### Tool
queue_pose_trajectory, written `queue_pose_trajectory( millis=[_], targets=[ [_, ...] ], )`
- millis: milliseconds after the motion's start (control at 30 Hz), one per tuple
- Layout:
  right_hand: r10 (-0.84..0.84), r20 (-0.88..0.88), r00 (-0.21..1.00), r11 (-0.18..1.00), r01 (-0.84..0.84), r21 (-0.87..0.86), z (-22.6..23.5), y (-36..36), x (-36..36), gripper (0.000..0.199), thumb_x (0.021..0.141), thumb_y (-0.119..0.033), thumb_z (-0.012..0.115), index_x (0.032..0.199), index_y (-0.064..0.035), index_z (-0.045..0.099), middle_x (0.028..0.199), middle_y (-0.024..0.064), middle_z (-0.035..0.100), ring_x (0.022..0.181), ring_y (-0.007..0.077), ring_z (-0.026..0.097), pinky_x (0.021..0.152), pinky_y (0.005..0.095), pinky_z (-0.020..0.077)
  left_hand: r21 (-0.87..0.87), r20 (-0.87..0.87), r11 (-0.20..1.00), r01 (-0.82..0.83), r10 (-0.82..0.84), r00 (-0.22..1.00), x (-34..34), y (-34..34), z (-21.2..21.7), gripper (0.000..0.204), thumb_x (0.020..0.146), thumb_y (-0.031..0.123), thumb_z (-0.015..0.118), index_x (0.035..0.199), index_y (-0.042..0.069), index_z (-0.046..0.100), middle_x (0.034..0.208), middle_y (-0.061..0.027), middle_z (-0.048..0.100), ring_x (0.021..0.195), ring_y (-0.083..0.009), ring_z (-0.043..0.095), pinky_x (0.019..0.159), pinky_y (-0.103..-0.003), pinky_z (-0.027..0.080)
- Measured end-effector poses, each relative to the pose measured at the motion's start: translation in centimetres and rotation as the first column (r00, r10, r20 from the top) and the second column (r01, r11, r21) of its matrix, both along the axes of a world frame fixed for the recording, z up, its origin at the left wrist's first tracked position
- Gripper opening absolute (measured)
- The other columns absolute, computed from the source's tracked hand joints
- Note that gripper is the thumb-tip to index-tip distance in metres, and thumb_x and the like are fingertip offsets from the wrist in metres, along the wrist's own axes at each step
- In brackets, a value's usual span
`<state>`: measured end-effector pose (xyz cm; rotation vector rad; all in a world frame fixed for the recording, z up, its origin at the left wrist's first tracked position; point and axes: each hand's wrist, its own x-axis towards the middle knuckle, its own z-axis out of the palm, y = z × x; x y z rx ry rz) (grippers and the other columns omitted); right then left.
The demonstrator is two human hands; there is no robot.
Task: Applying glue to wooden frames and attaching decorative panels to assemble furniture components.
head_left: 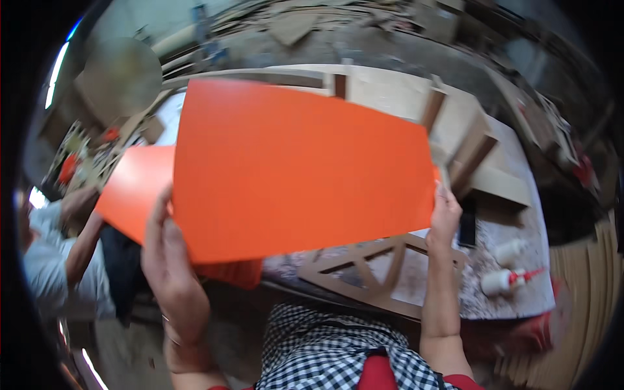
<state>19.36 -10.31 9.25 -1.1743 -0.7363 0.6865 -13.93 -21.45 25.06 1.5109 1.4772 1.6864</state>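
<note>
A large flat orange sheet (302, 172) is raised over the worktable and blocks the view of much of it. At its lower left edge, my left hand (170, 266) grips it with fingers pointing up along the side. My right hand (445, 211) is closed on the opposite edge. Beneath the sheet, partly covered, lies a brown board frame with triangular cut-outs (383, 283). Another orange sheet (140, 172) shows behind it on the left, beside a co-worker's arms.
The worktable (543, 260) carries upright brown board pieces (478, 149) at the back right. A dark flat object (467, 229) and two white bottles (496, 283), one red-tipped, stand at the right. A co-worker (71, 273) is at the left. Stacked boards (585, 299) are at the lower right.
</note>
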Motion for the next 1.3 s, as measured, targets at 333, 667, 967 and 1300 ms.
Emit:
queue_pose_trajectory(
  millis=[333, 667, 967, 1300],
  targets=[
    [-0.135, 0.643, 0.754, 0.871, 0.4, -0.286, -5.6, 2.5, 9.5, 0.033, 0.09, -0.033, 0.052, 0.092, -0.0022, 0.062, 0.067, 0.0065, 0.061, 0.056, 0.0194, 0.055, 0.054, 0.0313, 0.0442, -0.204, 0.143, 0.979, 0.004, 0.026, 0.989, 6.9, 13.1, -15.2, 0.046, 0.087, 0.016, 0.055, 0.124, -0.01, 0.044, 0.12, -0.0204, 0.053, 0.109, -0.028, 0.052, 0.094, -0.033, 0.042],
    [-0.099, 0.886, 0.453, 0.791, 0.576, -0.206, -4.8, 6.3, 7.4, 0.033, 0.087, -0.037, 0.054, 0.084, -0.0047, 0.06, 0.087, 0.0146, 0.062, 0.069, 0.0343, 0.059, 0.061, 0.044, 0.0453, -0.212, 0.127, 0.975, -0.068, 0.097, 0.987, 5.7, 22.1, -23.5, 0.04, 0.084, 0.014, 0.056, 0.117, -0.009, 0.053, 0.116, -0.02, 0.057, 0.105, -0.0255, 0.055, 0.092, -0.032, 0.043],
    [-0.142, 0.967, 0.212, 0.948, 0.31, 0.072, -6.1, 4.7, 7.6, 0.041, 0.086, -0.042, 0.055, 0.097, -0.0025, 0.061, 0.121, 0.0173, 0.054, 0.102, 0.0349, 0.054, 0.086, 0.044, 0.0419, -0.232, 0.085, 0.969, -0.089, 0.111, 0.99, 7.8, 22.5, -23.0, 0.04, 0.083, 0.013, 0.056, 0.117, -0.008, 0.054, 0.114, -0.0193, 0.059, 0.104, -0.0253, 0.056, 0.09, -0.031, 0.044],
    [0.387, 0.906, 0.174, 0.883, 0.212, -0.418, -5.8, 6.7, 4.5, 0.071, 0.082, -0.058, 0.05, 0.129, -0.0042, 0.049, 0.138, 0.0196, 0.04, 0.132, 0.0364, 0.03, 0.109, 0.0462, 0.0182, -0.211, -0.059, 0.973, -0.095, 0.085, 0.995, 5.6, 23.1, -27.2, 0.04, 0.08, 0.015, 0.058, 0.113, -0.007, 0.057, 0.108, -0.0196, 0.061, 0.1, -0.0269, 0.058, 0.089, -0.031, 0.045]
  ],
)
